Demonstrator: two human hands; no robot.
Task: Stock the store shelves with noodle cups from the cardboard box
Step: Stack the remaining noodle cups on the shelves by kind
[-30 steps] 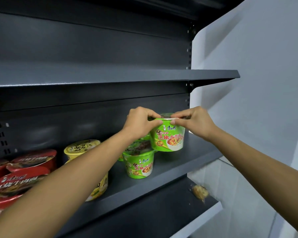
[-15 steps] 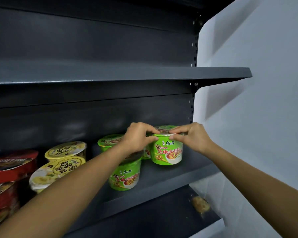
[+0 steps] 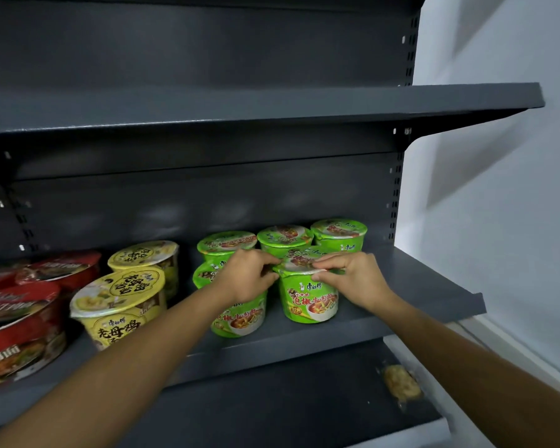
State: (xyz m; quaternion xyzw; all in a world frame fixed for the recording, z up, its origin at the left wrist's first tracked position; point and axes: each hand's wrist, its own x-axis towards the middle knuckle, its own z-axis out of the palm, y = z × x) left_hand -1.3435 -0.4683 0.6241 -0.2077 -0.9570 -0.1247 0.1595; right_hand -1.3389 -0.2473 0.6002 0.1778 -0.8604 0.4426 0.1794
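Observation:
A green noodle cup (image 3: 309,297) stands on the dark middle shelf (image 3: 427,286), in the front row at the right. My left hand (image 3: 248,278) pinches its rim from the left and my right hand (image 3: 349,276) pinches it from the right. Another green cup (image 3: 240,318) stands just left of it, partly hidden under my left wrist. Three more green cups (image 3: 283,239) line the back row behind them. The cardboard box is out of view.
Yellow noodle cups (image 3: 120,305) and red noodle bowls (image 3: 17,331) fill the shelf's left part. An upper shelf (image 3: 272,105) hangs above. On the lower shelf lies a small noodle packet (image 3: 401,381). A white wall (image 3: 498,189) borders the right side.
Both hands have lowered the green cup from the air onto the shelf, beside the other front cup. The view has shifted, and more cups at the left and back show.

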